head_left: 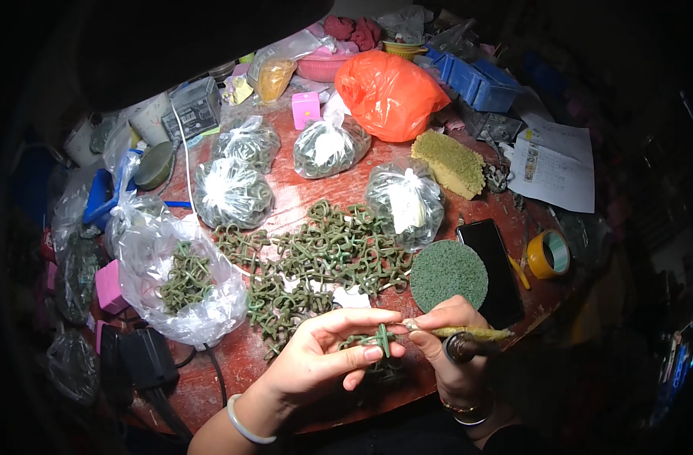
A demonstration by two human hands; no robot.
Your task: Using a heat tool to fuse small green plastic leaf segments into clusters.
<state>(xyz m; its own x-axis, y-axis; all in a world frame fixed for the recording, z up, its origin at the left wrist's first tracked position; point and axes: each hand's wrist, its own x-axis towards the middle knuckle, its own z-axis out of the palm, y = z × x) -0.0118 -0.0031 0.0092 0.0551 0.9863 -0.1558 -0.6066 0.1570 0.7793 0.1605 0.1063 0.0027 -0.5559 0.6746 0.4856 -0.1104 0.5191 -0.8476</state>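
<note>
My left hand (324, 350) pinches a small green ring-shaped piece (384, 341) between thumb and fingers, near the table's front edge. Close against it, my right hand (454, 356) is closed on a tool with a dark, round-ended handle (460, 346). The tool's tip is small and hard to make out at the fingertips. A thin yellowish strip (475, 332) also sticks out to the right from this hand; I cannot tell its kind. Just beyond the right hand lies a round green sponge-like pad (449, 274). A heap of similar green pieces (327, 246) spreads beyond my left hand.
Tied clear bags (233, 193) stand behind the heap, and an open plastic bag (210, 303) holds more pieces at left. A black phone (494, 265), yellow tape roll (548, 254), yellow sponge (449, 163) and orange-red bag (388, 95) lie right and far.
</note>
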